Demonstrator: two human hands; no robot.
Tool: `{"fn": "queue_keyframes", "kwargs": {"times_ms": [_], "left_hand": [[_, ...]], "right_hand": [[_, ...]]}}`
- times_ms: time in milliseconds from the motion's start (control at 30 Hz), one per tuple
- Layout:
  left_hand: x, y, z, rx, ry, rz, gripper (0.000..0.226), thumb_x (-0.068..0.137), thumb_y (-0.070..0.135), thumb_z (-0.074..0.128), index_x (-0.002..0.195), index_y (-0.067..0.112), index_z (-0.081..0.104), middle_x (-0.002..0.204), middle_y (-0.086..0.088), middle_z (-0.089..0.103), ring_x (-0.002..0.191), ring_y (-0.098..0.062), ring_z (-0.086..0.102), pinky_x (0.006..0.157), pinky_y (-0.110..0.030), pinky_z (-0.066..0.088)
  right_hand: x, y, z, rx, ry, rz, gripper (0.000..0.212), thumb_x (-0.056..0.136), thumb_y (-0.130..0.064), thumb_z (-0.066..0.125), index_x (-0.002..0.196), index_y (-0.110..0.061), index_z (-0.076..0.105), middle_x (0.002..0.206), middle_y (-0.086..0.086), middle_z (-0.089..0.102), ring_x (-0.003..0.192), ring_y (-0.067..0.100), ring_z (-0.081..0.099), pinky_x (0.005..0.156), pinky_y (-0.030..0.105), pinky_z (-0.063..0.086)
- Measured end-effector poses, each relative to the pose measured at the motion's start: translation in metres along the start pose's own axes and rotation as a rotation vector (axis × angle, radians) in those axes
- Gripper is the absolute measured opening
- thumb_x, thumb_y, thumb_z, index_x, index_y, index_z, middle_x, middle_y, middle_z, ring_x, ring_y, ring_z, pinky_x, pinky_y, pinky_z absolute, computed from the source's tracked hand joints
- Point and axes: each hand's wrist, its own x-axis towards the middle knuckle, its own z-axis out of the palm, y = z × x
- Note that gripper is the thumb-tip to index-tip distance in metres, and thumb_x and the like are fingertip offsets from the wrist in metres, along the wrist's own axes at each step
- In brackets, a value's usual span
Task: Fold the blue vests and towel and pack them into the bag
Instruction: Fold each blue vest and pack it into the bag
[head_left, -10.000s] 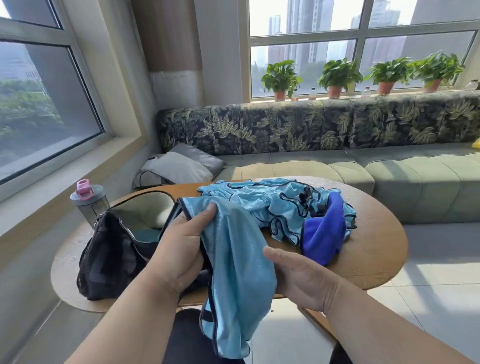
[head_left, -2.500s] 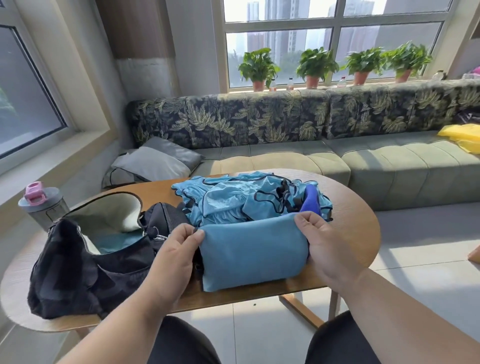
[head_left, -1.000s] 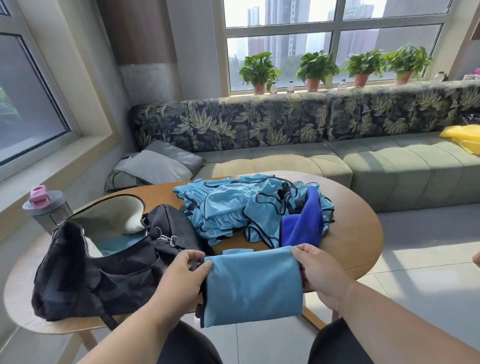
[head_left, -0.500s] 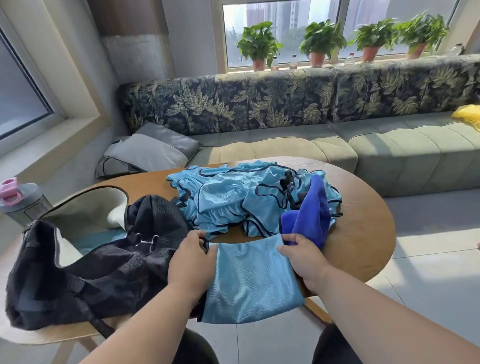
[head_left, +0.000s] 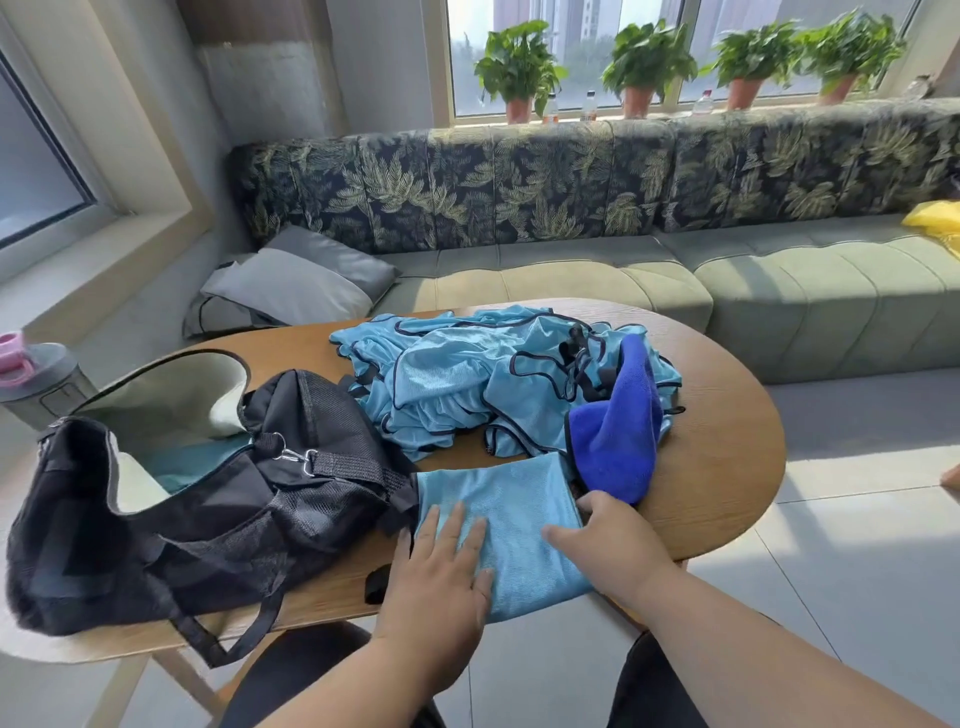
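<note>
A folded light-blue vest (head_left: 511, 512) lies flat at the near edge of the oval wooden table (head_left: 727, 467). My left hand (head_left: 441, 566) presses flat on its left part with straight fingers. My right hand (head_left: 608, 540) rests on its right edge, thumb lying across the cloth. Behind it sits a heap of unfolded blue vests (head_left: 483, 379) with a dark-blue towel (head_left: 618, 431) draped on the heap's right side. The black bag (head_left: 171, 509) stands open at the left, with something light blue showing inside.
A grey shaker bottle with a pink lid (head_left: 31, 379) stands at the table's far left edge. A green sofa (head_left: 779, 291) with grey cushions (head_left: 296, 280) runs behind the table. Potted plants line the window sill. Tiled floor lies to the right.
The folded vest came down from my two-handed grip onto the table edge. My hands let go of its top corners and now lie flat on it.
</note>
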Motion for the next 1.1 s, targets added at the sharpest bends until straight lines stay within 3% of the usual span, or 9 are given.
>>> {"fn": "queue_keyframes", "kwargs": {"times_ms": [100, 200, 267, 367, 500, 600, 767, 833, 1100], "left_hand": [[0.0, 0.002, -0.001, -0.021, -0.036, -0.041, 0.06, 0.098, 0.046, 0.036, 0.148, 0.023, 0.059, 0.158, -0.008, 0.051, 0.144, -0.036, 0.051, 0.111, -0.058, 0.044], [-0.001, 0.003, -0.009, -0.063, -0.104, -0.043, 0.079, 0.094, 0.054, -0.002, 0.168, 0.03, 0.011, 0.176, -0.001, -0.001, 0.162, -0.03, -0.005, 0.127, -0.057, 0.006], [-0.003, 0.004, -0.016, -0.098, -0.142, -0.054, 0.086, 0.086, 0.059, -0.011, 0.167, 0.031, -0.004, 0.175, 0.003, -0.014, 0.16, -0.025, -0.018, 0.127, -0.054, -0.006], [-0.007, 0.005, -0.024, -0.173, -0.132, -0.088, 0.071, 0.103, 0.058, 0.012, 0.167, 0.032, -0.002, 0.176, 0.007, -0.008, 0.161, -0.021, -0.013, 0.128, -0.051, -0.007], [-0.018, -0.003, -0.041, -0.34, -0.002, -0.086, 0.062, 0.105, 0.057, 0.036, 0.162, 0.035, 0.025, 0.164, 0.013, 0.036, 0.153, -0.013, 0.028, 0.127, -0.036, 0.014], [-0.012, -0.015, -0.063, -0.559, 0.133, -0.152, 0.063, 0.099, 0.052, 0.057, 0.157, 0.033, 0.042, 0.142, 0.015, 0.057, 0.135, -0.012, 0.048, 0.118, -0.034, 0.034], [0.012, -0.033, -0.116, -0.865, 0.207, -0.228, 0.054, 0.095, 0.045, 0.067, 0.146, 0.036, 0.054, 0.133, 0.016, 0.064, 0.121, -0.003, 0.06, 0.106, -0.03, 0.048], [0.021, -0.04, -0.137, -0.916, 0.242, -0.241, 0.045, 0.099, 0.038, 0.067, 0.142, 0.039, 0.053, 0.128, 0.02, 0.062, 0.112, 0.004, 0.06, 0.095, -0.022, 0.047], [-0.004, -0.055, -0.142, -0.816, 0.492, -0.229, 0.082, 0.083, 0.026, 0.082, 0.154, 0.036, 0.041, 0.139, 0.019, 0.051, 0.129, 0.002, 0.049, 0.111, -0.027, 0.038]], "right_hand": [[-0.008, -0.004, 0.001, -0.077, -0.036, 0.002, 0.04, 0.078, -0.059, 0.073, 0.079, -0.02, 0.063, 0.076, -0.006, 0.068, 0.072, 0.013, 0.064, 0.065, 0.033, 0.05], [-0.013, -0.007, 0.001, -0.028, -0.066, 0.002, 0.035, 0.079, -0.05, 0.073, 0.076, -0.016, 0.064, 0.075, -0.003, 0.068, 0.073, 0.019, 0.066, 0.065, 0.035, 0.051], [-0.015, -0.009, 0.0, 0.233, -0.142, 0.011, 0.023, 0.082, -0.036, 0.072, 0.087, -0.013, 0.073, 0.083, 0.001, 0.077, 0.083, 0.026, 0.075, 0.079, 0.044, 0.062], [-0.026, -0.018, -0.008, 0.664, -0.351, 0.066, 0.022, 0.095, -0.007, 0.063, 0.115, -0.01, 0.071, 0.1, 0.008, 0.081, 0.086, 0.025, 0.078, 0.07, 0.036, 0.064], [-0.025, -0.025, -0.026, 0.706, -0.429, -0.033, 0.036, 0.086, 0.001, 0.06, 0.121, -0.004, 0.067, 0.106, 0.014, 0.079, 0.09, 0.027, 0.078, 0.069, 0.035, 0.062], [-0.013, -0.042, -0.052, 0.597, -0.415, -0.147, 0.049, 0.068, -0.007, 0.058, 0.117, -0.001, 0.068, 0.106, 0.02, 0.078, 0.095, 0.034, 0.076, 0.081, 0.041, 0.06], [0.003, -0.108, -0.113, -0.026, -0.284, -0.522, 0.005, 0.085, -0.005, 0.059, 0.089, -0.008, 0.06, 0.076, 0.001, 0.062, 0.068, 0.013, 0.058, 0.061, 0.026, 0.045], [0.004, -0.136, -0.135, -0.207, -0.143, -0.658, 0.012, 0.085, -0.009, 0.061, 0.081, -0.007, 0.05, 0.071, 0.0, 0.051, 0.064, 0.014, 0.047, 0.057, 0.029, 0.038], [-0.039, -0.134, -0.097, -0.471, -0.03, -0.92, 0.02, 0.083, -0.028, 0.066, 0.083, -0.022, 0.047, 0.073, -0.006, 0.054, 0.069, 0.016, 0.049, 0.061, 0.034, 0.034]]}}
